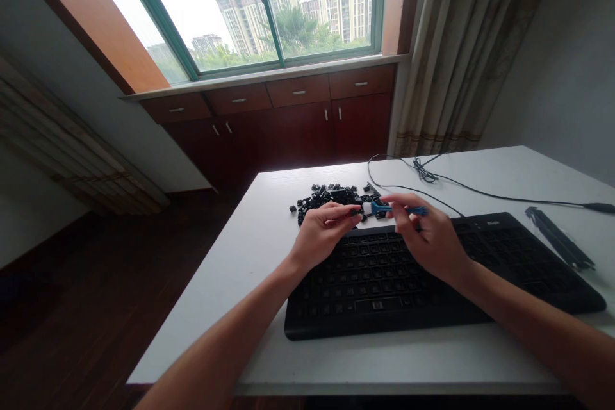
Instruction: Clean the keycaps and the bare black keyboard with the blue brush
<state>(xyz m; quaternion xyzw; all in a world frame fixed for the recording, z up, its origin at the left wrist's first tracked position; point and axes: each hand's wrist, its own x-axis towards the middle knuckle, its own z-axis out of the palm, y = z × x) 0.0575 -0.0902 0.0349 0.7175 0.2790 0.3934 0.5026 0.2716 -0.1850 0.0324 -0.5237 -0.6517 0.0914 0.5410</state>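
My left hand (318, 234) is closed in a pinch on a small black keycap (356, 212), mostly covered by the fingertips. My right hand (430, 240) grips a small blue brush (379, 207) by its handle, the white bristles pointing left at the keycap. Both hands are raised over the back edge of a black keyboard (384, 327), whose keycaps are off across the key area. Just behind the hands lies a heap of loose black keycaps (331, 195) on the white table (230, 256).
A black cable (500, 195) runs along the back of the table, with a tied bundle in it. Long dark strips (560, 240) lie right of the keyboard. Beyond the table stand a low wooden cabinet (278, 131), a window and curtains (446, 45).
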